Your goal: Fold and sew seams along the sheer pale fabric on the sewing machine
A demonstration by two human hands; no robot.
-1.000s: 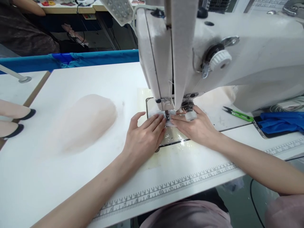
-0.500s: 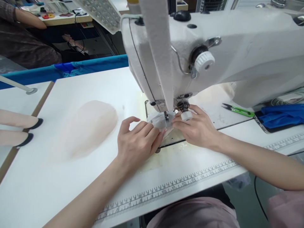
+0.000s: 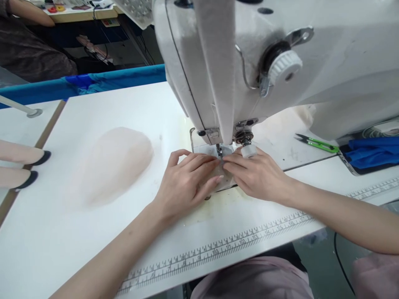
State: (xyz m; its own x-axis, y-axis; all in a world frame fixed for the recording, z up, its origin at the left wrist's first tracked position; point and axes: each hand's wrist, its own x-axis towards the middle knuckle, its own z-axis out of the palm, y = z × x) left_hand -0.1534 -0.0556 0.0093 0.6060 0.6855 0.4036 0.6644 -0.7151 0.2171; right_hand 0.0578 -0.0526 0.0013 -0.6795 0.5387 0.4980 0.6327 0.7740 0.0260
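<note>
Head view: fabric piece [image 3: 204,149] under L fingers [image 3: 199,160] & R fingers [image 3: 234,160].

A garment sewing workshop. An industrial sewing machine [image 3: 280,70] stands on a long white table [image 3: 93,108] edged with a printed ruler [image 3: 218,249]. Far left, another workbench [image 3: 77,14] holds supplies.

On the white table [image 3: 102,108] to your left sits a heap of pale pink fabric [image 3: 115,164]. Green thread snips [image 3: 316,143] lie to your right, near a blue cloth [image 3: 372,151]. A ruler strip [image 3: 237,243] runs along the near edge, blue sheeting [image 3: 102,79] behind the far one.
</note>
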